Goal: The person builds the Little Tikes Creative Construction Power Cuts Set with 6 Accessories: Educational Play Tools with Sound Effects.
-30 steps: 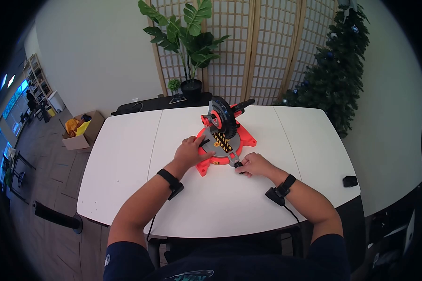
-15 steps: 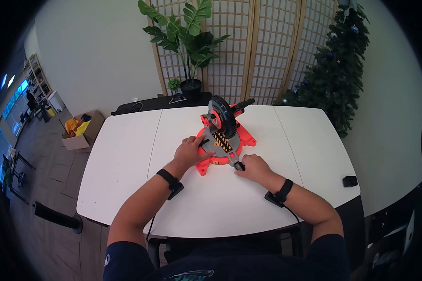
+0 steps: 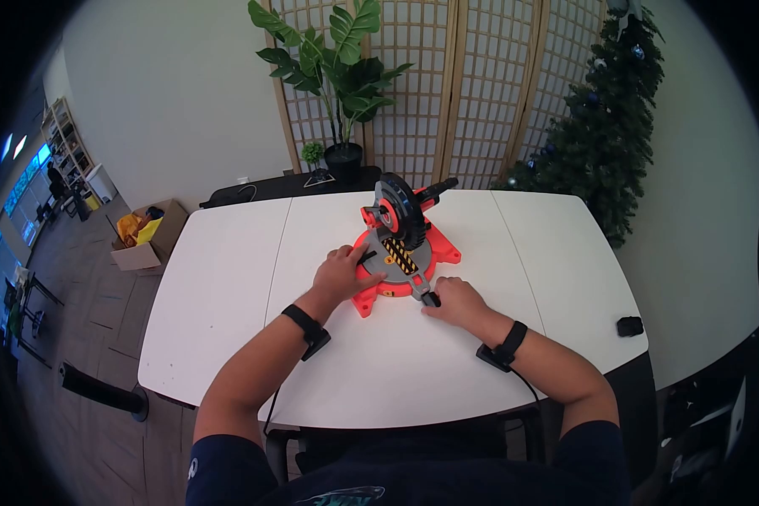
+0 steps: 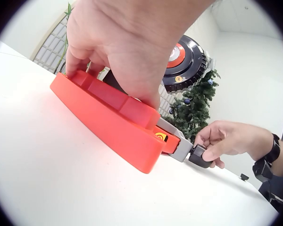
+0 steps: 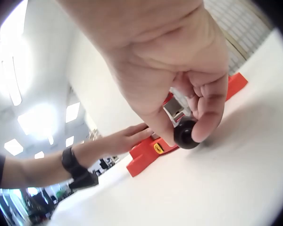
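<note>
A toy miter saw (image 3: 392, 287), with a red base, grey round turntable and black-and-red saw head, stands on the white table. My left hand (image 3: 337, 274) holds the left side of its base, thumb over the turntable and fingers bent at the back; the red base edge (image 4: 104, 113) shows below that hand in the left wrist view. My right hand (image 3: 460, 304) grips the black knob (image 3: 431, 299) at the end of the grey front arm. In the right wrist view, thumb and forefinger pinch the round knob end (image 5: 185, 134). The raised saw disc (image 3: 403, 211) leans above the turntable.
A small black object (image 3: 629, 326) lies near the right edge of the white table (image 3: 228, 295). Behind stand a potted plant (image 3: 343, 160), a folding screen (image 3: 413, 126) and a decorated tree (image 3: 603, 135). A cardboard box (image 3: 152, 244) is on the floor at left.
Since a second ago my right hand has turned over the knob, its wrist and band rotating with it. Over the last half second little differs. The left hand and saw keep their places.
</note>
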{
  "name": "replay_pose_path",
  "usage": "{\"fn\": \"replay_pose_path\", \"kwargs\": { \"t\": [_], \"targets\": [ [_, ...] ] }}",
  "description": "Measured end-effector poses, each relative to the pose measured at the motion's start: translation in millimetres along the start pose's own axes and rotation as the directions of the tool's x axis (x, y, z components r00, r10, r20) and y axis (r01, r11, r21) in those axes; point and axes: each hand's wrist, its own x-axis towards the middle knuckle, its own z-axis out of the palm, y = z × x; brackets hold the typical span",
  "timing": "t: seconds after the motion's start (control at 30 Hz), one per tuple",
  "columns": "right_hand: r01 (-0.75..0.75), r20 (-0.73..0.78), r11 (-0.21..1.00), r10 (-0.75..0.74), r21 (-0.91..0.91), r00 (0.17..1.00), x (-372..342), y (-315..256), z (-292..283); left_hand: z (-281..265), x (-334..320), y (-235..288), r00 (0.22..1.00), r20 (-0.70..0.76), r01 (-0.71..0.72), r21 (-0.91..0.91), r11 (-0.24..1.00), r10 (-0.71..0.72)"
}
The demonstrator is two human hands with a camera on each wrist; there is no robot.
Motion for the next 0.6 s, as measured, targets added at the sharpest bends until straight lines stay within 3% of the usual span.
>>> {"fn": "replay_pose_path", "kwargs": {
  "t": [0.07,0.1,0.13,0.27,0.33,0.43,0.6],
  "targets": [
    [-0.054,0.081,0.997,0.049,0.058,0.995,5,8,-2,0,0,0,1.000,0.001,-0.001,-0.004,1.000,0.001],
    [-0.251,0.253,0.874,0.154,0.416,0.955,9,18,0,1,0,-1,1.000,0.001,-0.003,-0.002,1.000,0.003],
    [-0.451,0.440,0.593,0.175,0.666,0.881,11,27,4,1,1,-1,1.000,0.000,-0.004,0.000,1.000,0.004],
    [-0.474,0.464,0.575,0.176,0.667,0.868,8,18,0,0,0,0,1.000,0.011,0.012,0.007,1.000,-0.012],
    [-0.396,0.354,0.807,0.250,0.439,0.901,0,-6,-20,2,2,-2,1.000,0.019,0.012,-0.011,1.000,-0.012],
    [-0.335,0.300,0.842,0.218,0.424,0.929,1,-1,-12,-12,-2,5,0.997,0.078,0.003,0.030,1.000,-0.005],
    [-0.402,0.394,0.712,0.190,0.576,0.899,7,12,-2,-17,8,5,0.986,0.166,0.025,0.035,0.999,-0.030]
  ]
}}
